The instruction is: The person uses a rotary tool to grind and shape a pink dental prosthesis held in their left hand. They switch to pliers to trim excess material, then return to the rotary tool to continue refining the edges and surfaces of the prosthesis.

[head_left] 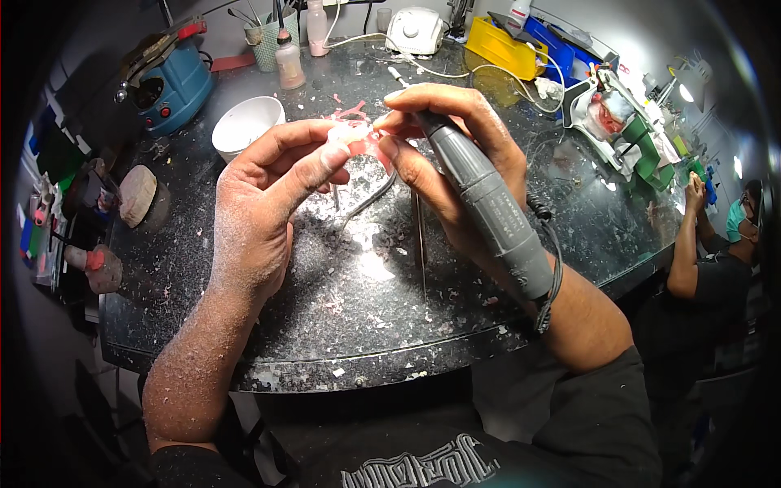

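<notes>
My left hand (pixel 264 179), dusted with pale powder, is closed, its thumb and fingers pinching a small pink and whitish denture (pixel 368 146). The fingers cover much of it. My right hand (pixel 488 134) is wrapped round a dark grey rotary handpiece (pixel 488 199), whose front end points at the denture. The handpiece's tip is hidden behind my right fingers, which are close beside the denture. A cord (pixel 556 268) hangs from the back end of the handpiece along my right forearm. Below the hands, a thin metal tool (pixel 420 236) lies on the bench.
Shavings and powder cover the dark bench (pixel 325 325). A white bowl (pixel 248 122) stands beyond my left hand, near a blue machine (pixel 171 93). Behind are a dropper bottle (pixel 290 65), a white control box (pixel 415 32) and a yellow bin (pixel 504 49). A masked person (pixel 716 252) sits at right.
</notes>
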